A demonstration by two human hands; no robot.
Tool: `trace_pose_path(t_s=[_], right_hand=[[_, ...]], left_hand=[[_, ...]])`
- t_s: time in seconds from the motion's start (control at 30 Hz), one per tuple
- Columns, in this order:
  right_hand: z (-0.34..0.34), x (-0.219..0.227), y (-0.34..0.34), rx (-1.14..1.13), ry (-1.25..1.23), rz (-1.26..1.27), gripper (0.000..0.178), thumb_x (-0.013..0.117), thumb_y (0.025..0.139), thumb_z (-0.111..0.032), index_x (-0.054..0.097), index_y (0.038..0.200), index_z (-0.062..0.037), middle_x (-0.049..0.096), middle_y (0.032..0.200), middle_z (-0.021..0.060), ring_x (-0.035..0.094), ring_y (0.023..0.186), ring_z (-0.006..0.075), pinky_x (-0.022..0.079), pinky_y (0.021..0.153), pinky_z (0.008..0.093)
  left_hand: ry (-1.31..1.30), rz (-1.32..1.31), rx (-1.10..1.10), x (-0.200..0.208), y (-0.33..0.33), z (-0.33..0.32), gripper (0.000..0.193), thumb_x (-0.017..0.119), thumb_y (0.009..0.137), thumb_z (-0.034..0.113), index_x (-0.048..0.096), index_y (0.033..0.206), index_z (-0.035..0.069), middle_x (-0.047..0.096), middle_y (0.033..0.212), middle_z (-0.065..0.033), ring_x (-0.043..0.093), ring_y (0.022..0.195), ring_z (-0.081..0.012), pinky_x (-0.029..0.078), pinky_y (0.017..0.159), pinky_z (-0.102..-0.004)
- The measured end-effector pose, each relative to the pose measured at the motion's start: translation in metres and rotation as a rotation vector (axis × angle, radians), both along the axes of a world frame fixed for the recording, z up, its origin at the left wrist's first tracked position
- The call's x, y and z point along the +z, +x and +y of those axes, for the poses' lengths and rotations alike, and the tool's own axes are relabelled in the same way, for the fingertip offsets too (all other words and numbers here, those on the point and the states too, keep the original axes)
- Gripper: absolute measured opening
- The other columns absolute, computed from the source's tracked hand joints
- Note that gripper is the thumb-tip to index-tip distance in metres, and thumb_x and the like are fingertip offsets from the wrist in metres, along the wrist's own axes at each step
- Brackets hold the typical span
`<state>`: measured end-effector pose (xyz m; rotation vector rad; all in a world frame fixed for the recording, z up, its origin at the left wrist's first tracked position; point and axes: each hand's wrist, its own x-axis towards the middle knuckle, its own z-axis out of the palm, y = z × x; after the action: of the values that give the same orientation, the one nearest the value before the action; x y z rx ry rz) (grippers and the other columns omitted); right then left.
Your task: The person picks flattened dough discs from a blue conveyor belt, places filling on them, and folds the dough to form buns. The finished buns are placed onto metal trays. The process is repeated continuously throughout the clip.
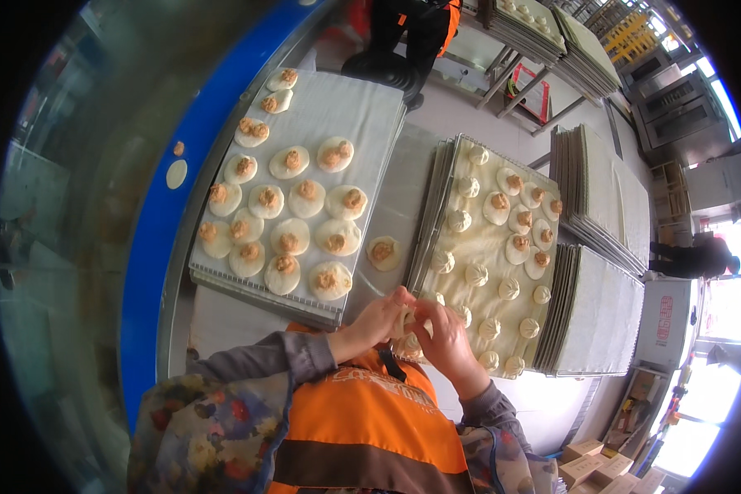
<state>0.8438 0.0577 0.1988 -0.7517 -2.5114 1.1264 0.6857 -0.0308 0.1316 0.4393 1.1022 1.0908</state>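
Note:
Close in front of my orange apron, both hands meet over a small filled bun, mostly hidden by the fingers. My left hand is curled around its side. The fingers of my right hand pinch at the dough from the other side. To the left, a cloth-lined tray carries several flat dough rounds topped with orange-brown filling. At the right, another lined tray holds pleated closed buns and several open filled rounds. A single filled round lies between the two trays.
A blue-edged conveyor runs along the left, with a bare dough round on it. Stacks of cloth-covered trays stand at the right. Another person is at the far end of the left tray. Cardboard boxes sit lower right.

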Motion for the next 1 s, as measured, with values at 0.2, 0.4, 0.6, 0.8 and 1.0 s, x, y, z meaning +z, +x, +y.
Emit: trace_pose_path(t_s=[0.2,0.4,0.6,0.8,1.0], right_hand=[[-0.002,-0.01,-0.005,-0.015,0.071,0.065,0.021,0.069,0.084,0.0,0.062,0.103,-0.0047,0.065,0.09,0.0113,0.064,0.078,0.0312,0.051,0.071,0.0421],[-0.003,-0.006,-0.013,-0.026,0.168,0.13,0.021,0.072,0.079,0.002,0.063,0.098,-0.003,0.065,0.087,0.0096,0.064,0.076,0.0303,0.051,0.065,0.038],[-0.006,-0.003,-0.02,0.025,0.043,0.074,0.017,0.069,0.081,0.0,0.061,0.095,-0.0051,0.064,0.085,0.0097,0.063,0.077,0.03,0.049,0.069,0.0393],[-0.01,-0.002,-0.023,0.043,0.094,0.178,0.017,0.069,0.08,0.002,0.061,0.093,-0.0041,0.064,0.085,0.0099,0.063,0.078,0.0317,0.05,0.071,0.0414],[-0.01,0.001,-0.024,0.103,0.142,0.1,0.017,0.071,0.079,0.0,0.062,0.093,-0.004,0.063,0.085,0.0097,0.063,0.08,0.0317,0.051,0.07,0.0416]], left_hand=[[0.107,0.097,-0.01,0.007,-0.008,-0.006,0.05,0.039,0.106,0.054,0.059,0.112,0.008,0.056,0.071,0.0004,0.047,0.049,-0.0062,0.037,0.045,-0.0212],[0.193,0.041,-0.001,0.007,-0.016,-0.006,0.05,0.041,0.105,0.055,0.055,0.115,0.008,0.052,0.065,0.0006,0.043,0.047,-0.0068,0.036,0.043,-0.0216],[0.14,0.01,-0.015,0.009,-0.025,-0.015,0.055,0.043,0.102,0.062,0.053,0.115,0.009,0.05,0.064,0.0015,0.041,0.047,-0.0061,0.031,0.043,-0.022],[0.025,-0.081,-0.047,0.009,-0.029,-0.016,0.069,0.04,0.095,0.075,0.059,0.098,0.008,0.052,0.062,-0.0001,0.044,0.045,-0.0074,0.03,0.041,-0.0233],[-0.255,-0.201,-0.177,0.007,-0.032,-0.011,0.075,0.035,0.092,0.081,0.056,0.072,0.012,0.049,0.056,0.0,0.04,0.042,-0.0094,0.028,0.04,-0.0241]])
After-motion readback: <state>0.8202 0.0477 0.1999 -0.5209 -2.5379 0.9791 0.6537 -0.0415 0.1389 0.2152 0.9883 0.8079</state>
